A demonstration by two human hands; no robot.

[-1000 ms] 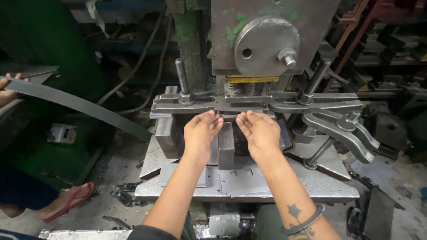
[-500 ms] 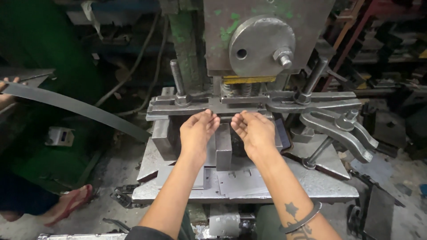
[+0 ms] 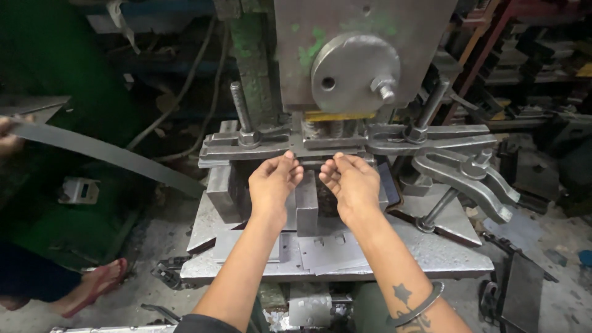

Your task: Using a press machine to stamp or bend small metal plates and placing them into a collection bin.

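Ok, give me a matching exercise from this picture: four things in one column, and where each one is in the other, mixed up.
Things:
1. left hand
2. round metal disc
3. long curved metal strip
4. punched flat sheets

Places:
A. lying on the press table, below the hands
B. on the front of the press head, above the hands
C. at the die gap, beside the right hand
D. far left, held by another person's hand

Pairs: 1-C, 2-B, 3-D, 4-A
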